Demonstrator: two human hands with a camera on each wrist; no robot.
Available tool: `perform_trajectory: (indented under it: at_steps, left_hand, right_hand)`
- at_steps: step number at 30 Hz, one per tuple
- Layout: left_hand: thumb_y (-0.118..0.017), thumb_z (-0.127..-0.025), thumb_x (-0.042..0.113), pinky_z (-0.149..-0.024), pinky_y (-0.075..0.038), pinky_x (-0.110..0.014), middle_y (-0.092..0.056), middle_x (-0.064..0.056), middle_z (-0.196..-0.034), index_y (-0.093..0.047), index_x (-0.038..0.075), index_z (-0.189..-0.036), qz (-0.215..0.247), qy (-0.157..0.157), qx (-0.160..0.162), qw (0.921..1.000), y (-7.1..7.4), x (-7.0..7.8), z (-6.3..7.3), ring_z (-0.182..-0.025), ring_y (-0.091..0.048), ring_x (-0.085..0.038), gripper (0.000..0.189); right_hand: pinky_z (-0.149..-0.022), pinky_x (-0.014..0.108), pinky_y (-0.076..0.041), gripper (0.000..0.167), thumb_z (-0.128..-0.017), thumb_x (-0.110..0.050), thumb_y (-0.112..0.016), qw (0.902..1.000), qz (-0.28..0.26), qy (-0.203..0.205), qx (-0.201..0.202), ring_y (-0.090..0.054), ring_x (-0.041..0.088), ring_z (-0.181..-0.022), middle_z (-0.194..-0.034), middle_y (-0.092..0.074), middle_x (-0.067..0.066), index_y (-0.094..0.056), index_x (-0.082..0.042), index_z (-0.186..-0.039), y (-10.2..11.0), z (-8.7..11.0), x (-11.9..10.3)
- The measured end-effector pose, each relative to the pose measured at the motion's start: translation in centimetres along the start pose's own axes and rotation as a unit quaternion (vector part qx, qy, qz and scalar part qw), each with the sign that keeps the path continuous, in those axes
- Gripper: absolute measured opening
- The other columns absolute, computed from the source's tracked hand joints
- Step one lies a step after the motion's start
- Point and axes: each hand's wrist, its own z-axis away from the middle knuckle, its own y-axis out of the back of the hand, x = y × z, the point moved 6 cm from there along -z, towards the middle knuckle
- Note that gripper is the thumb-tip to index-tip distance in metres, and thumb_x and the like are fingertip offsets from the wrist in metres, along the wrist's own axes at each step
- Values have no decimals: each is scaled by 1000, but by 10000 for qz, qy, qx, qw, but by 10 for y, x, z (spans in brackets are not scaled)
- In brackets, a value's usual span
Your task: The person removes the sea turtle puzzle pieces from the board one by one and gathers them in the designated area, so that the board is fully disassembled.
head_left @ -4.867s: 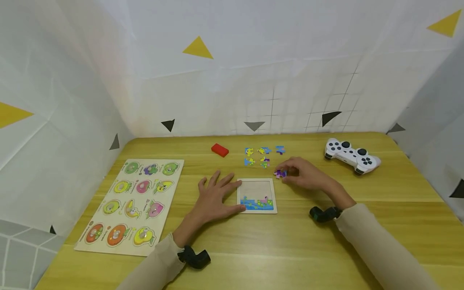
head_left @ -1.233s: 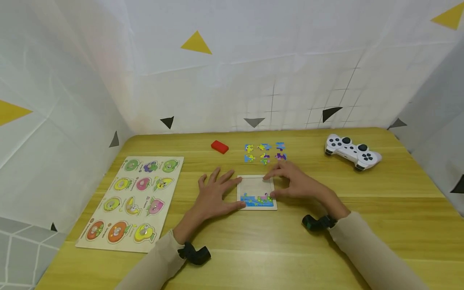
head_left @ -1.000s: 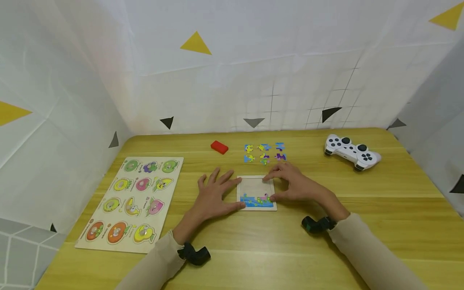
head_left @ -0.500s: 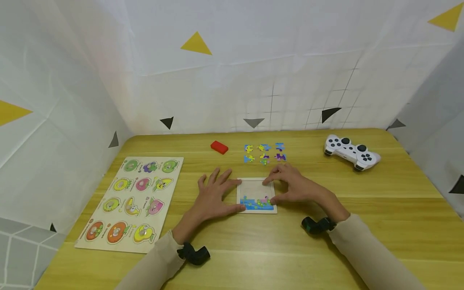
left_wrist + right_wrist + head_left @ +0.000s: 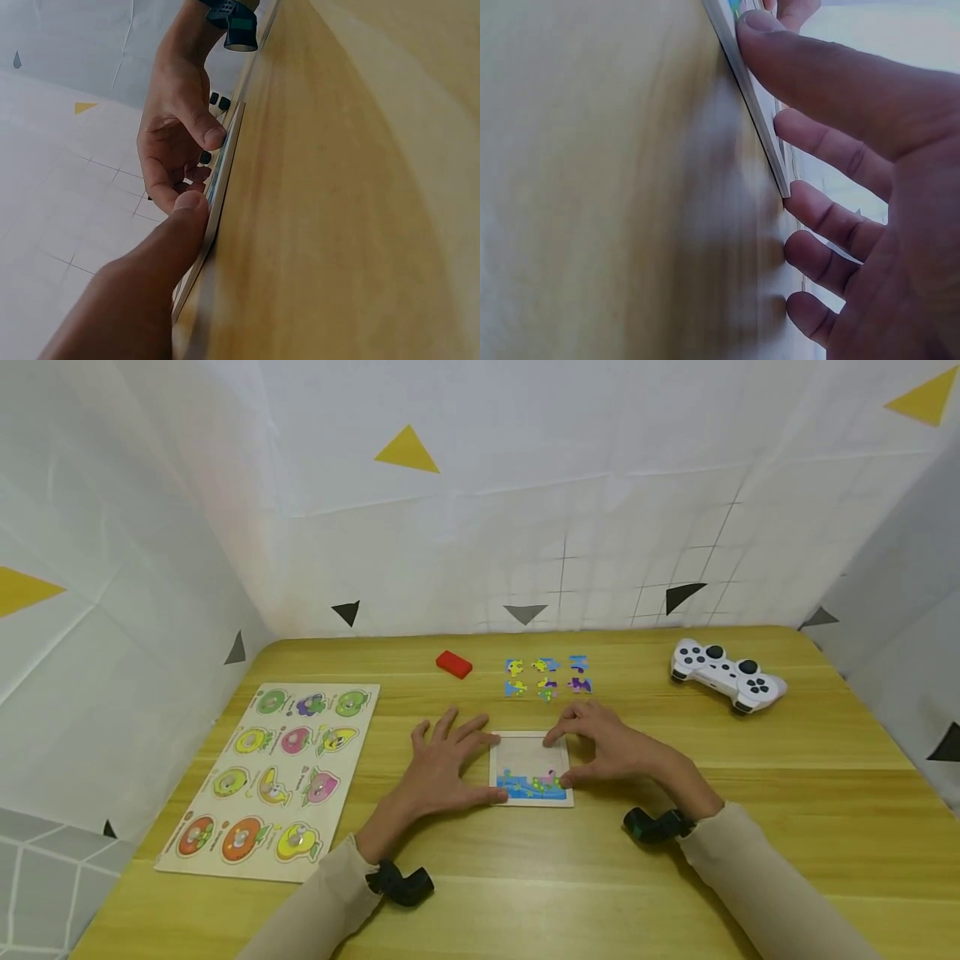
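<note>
In the head view a small square puzzle tray [image 5: 531,734] lies on the table, with blue, green and pink puzzle pieces [image 5: 531,787] along its near side. My left hand [image 5: 447,777] spreads its fingers beside it; thumb and index finger rest on the tray's left side. At the right side, my right hand [image 5: 607,745] touches the rim with thumb and bent index finger. From the right wrist, my right thumb [image 5: 810,60] lies on the tray's face, its other fingers loosely bent around the corner. Behind the tray sit two short rows of loose puzzle pieces [image 5: 547,687].
A fruit peg puzzle board [image 5: 341,781] lies at the left. Further back is a red block [image 5: 454,664]. A white game controller [image 5: 727,675] lies at the right rear of the wooden table [image 5: 480,902], with a pale patterned cloth behind it.
The purple piece that my right hand held earlier now lies in the loose rows. My right hand moved onto the tray, and the tray has slid slightly toward me.
</note>
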Motion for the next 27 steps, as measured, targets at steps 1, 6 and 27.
perform_trajectory:
  at_steps: [1, 6, 27]
  left_hand:
    - [-63, -75, 82, -113, -11, -71, -35, 8, -166, -52, 40, -144, -19, -12, -9, 10000, 0, 0, 0, -158, -15, -39, 81]
    - [-60, -75, 84, -113, -12, -70, -36, 9, -165, -46, 38, -150, -98, -44, -48, 9999, -1, 1, 0, -158, -15, -39, 89]
    - [-68, -67, 85, -113, -12, -71, -26, 8, -170, -34, 33, -160, -167, -93, -462, 9987, 0, -1, 0, -159, -10, -37, 111]
  right_hand:
    - [-97, 48, -37, 46, -74, -40, -91, 10000, -14, 8, -1, -48, 22, -115, -116, -59, 0, -73, -28, -115, 0, 0, 0]
    - [-97, 47, -37, 46, -74, -39, -91, 10000, -6, 38, -16, -49, 19, -114, -115, -60, -2, -73, -27, -115, -1, 1, 1]
    - [-98, 46, -37, 46, -76, -36, -90, 9999, -72, 68, 87, -49, 21, -114, -116, -62, -1, -73, -24, -117, 3, -2, -8]
